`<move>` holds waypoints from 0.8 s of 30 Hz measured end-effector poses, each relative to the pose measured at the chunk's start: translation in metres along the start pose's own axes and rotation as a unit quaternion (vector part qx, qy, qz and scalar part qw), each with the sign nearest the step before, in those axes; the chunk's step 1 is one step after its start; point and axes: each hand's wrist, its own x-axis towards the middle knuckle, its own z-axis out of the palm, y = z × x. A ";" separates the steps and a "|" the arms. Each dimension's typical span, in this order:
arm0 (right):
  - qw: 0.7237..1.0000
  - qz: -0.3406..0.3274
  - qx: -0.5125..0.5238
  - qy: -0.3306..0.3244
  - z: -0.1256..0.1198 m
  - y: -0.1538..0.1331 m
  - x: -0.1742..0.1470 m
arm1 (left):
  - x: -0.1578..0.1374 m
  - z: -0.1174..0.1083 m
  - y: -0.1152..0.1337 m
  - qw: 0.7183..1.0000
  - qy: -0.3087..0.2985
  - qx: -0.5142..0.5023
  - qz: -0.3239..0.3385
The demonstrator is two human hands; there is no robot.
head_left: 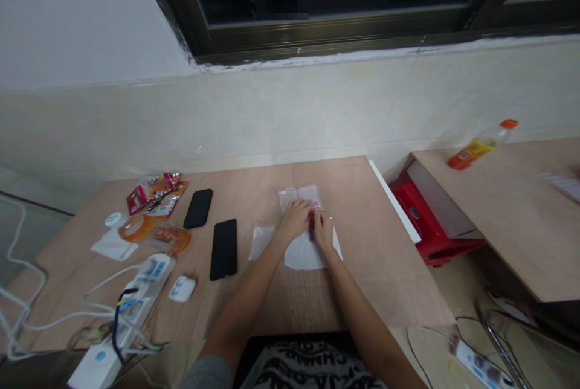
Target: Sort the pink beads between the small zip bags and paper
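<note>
My left hand [296, 218] rests over a clear plastic bag [312, 191], its fingers closed at the bag's near part. Close on its right, my right hand [323, 231] has its fingers closed at a small dark red item [311, 227], which looks bumpy like beads. That item lies between the two hands, partly covered by them. Beneath them is a sheet of white paper [304, 256]. Left of the paper lies another clear bag [261, 240] with a reddish top strip. The fingertips are small and partly hidden.
Two black phones [223, 249] lie to the left. Beyond them are an orange-tinted bottle [156, 234] on its side, snack packets [156, 194], a white earbud case [182, 289] and a power strip [144, 292] with cables. A red stool [423, 220] stands between the tables.
</note>
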 end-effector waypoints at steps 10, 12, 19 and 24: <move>0.994 0.076 0.064 -0.050 0.003 -0.005 -0.004 | -0.021 -0.038 -0.011 0.984 0.157 -0.077 -0.043; 0.993 0.079 0.075 -0.055 0.005 -0.005 -0.004 | -0.030 -0.048 -0.014 0.974 0.201 -0.094 -0.044; 0.990 0.085 0.104 -0.051 0.010 -0.009 -0.002 | -0.063 -0.079 -0.011 0.940 0.306 -0.143 -0.048; 0.970 0.137 0.198 -0.010 0.014 -0.009 0.002 | -0.076 -0.088 -0.004 0.920 0.333 -0.193 -0.067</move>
